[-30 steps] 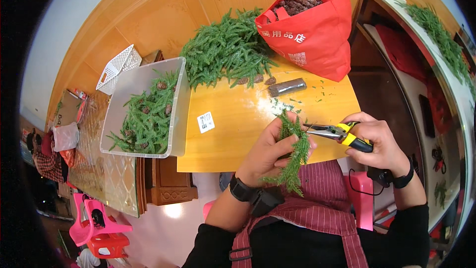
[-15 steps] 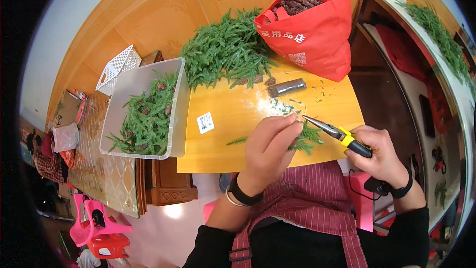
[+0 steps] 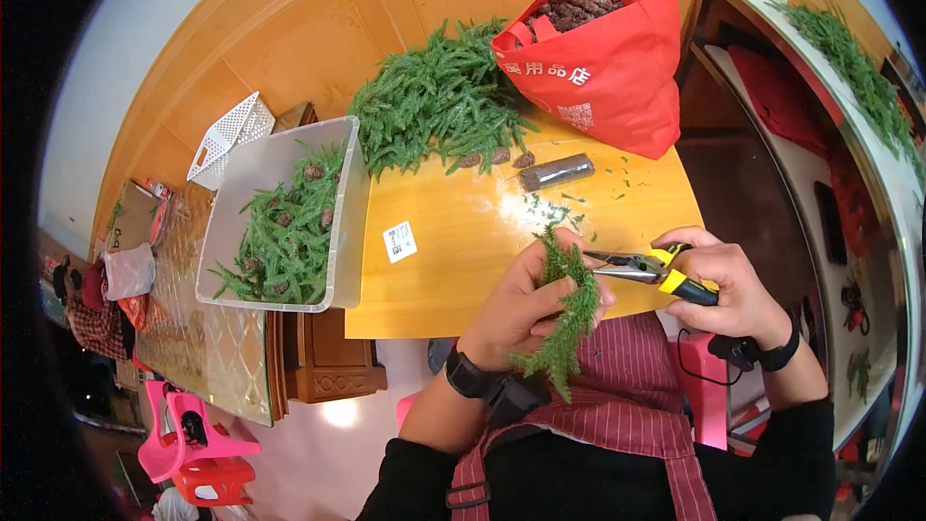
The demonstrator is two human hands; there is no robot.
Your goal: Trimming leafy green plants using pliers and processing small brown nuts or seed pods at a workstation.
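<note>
My left hand (image 3: 521,304) is closed round a green artificial pine sprig (image 3: 569,318), which hangs down over the fingers toward the apron. In my right hand (image 3: 733,289) are long-nose pliers (image 3: 648,268) with black and yellow handles. Their jaws are spread apart, and the tips reach the sprig's right side beside my left fingers. Whether the tips touch a stem there is hidden. Green clippings (image 3: 564,215) lie on the yellow table (image 3: 444,275) just beyond my hands, with a dark wrapped bundle (image 3: 558,172) behind them.
A clear plastic bin (image 3: 355,222) of sprigs with pine cones stands at the left. Behind are a heap of green sprigs (image 3: 434,101), several loose cones (image 3: 502,155) and a red bag (image 3: 617,68) full of cones. A white label (image 3: 398,242) lies on the table.
My left hand has turned over, bringing the sprig upright in front of the fingers. The pliers' jaws have opened wider, and my right hand has shifted slightly.
</note>
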